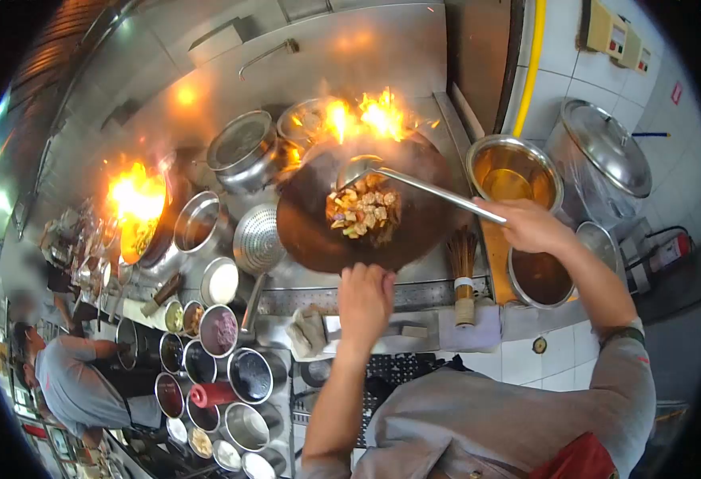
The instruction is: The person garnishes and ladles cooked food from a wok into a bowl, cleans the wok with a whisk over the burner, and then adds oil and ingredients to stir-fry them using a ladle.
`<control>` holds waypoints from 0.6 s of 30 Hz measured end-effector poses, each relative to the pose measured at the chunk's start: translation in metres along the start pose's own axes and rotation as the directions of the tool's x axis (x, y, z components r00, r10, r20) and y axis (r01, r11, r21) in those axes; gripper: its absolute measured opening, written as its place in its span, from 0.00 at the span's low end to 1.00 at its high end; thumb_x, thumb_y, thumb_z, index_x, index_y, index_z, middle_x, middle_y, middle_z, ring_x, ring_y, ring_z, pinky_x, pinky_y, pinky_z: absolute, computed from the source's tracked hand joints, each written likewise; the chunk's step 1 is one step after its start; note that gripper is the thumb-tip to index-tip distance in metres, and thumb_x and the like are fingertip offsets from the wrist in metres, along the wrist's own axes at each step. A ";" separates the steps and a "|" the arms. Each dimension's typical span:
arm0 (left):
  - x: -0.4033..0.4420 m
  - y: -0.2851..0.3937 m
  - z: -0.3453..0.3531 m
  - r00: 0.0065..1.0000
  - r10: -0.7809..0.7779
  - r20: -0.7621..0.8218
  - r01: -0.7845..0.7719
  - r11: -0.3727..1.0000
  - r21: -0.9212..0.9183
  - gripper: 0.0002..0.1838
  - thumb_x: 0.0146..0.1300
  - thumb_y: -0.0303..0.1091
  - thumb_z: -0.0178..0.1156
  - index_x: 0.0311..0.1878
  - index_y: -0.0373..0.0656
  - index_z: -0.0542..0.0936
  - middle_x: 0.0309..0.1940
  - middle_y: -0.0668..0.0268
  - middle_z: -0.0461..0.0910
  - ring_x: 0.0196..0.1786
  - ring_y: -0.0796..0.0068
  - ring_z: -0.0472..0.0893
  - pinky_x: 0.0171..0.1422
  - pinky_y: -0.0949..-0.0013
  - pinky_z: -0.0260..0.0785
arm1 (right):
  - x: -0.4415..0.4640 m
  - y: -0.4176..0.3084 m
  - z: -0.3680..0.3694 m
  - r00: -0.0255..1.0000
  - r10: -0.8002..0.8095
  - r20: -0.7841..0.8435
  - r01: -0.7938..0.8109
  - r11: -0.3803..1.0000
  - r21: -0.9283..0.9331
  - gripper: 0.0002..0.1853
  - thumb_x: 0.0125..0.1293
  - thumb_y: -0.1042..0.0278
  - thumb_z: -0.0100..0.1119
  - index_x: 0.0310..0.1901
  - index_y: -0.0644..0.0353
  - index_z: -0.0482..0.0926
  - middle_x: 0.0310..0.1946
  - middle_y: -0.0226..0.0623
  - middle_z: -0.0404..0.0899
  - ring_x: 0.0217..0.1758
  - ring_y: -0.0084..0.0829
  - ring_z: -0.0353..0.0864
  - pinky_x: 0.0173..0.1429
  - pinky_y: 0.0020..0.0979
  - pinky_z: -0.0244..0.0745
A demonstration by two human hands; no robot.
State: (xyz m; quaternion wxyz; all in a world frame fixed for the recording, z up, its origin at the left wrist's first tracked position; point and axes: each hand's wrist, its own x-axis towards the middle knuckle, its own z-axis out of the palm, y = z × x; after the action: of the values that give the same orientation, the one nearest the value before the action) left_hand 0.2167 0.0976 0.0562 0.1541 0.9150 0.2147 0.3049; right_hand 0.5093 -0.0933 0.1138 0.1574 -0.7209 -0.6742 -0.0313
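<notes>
A large dark wok (318, 231) stands over the burner in the middle, with flames rising behind its far rim. Chopped, browned food (362, 209) lies in its bowl. My right hand (530, 226) is closed around the long metal handle of a ladle (438, 191), whose bowl rests over the far side of the food. At the wok's near edge, my left hand (365, 303) is closed on the wok; its fingers partly hide what they grip there.
A perforated strainer (256, 239) lies left of the wok. On the right stand a pot of oil (518, 172), a bamboo brush (464, 279) and a lidded pot (606, 152). Several ingredient containers (250, 375) fill the lower left. A second wok flames (136, 199) near a co-worker (87, 375).
</notes>
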 end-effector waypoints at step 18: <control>-0.060 -0.027 -0.006 0.999 0.017 0.042 -0.012 0.993 -0.114 0.05 0.62 0.31 0.63 0.35 0.41 0.79 0.35 0.55 0.75 0.42 0.51 0.73 0.46 0.53 0.66 | 0.001 -0.041 -0.007 0.907 0.391 0.159 -0.351 0.908 -0.228 0.34 0.56 0.78 0.54 0.68 0.45 0.75 0.50 0.51 0.83 0.48 0.52 0.82 0.54 0.45 0.78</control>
State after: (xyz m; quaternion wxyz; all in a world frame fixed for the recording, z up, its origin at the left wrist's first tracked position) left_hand 0.1615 0.0928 0.0196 0.2083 0.9126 0.1869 0.2981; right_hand 0.4701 -0.0926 0.1282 0.0207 -0.8476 -0.5302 0.0067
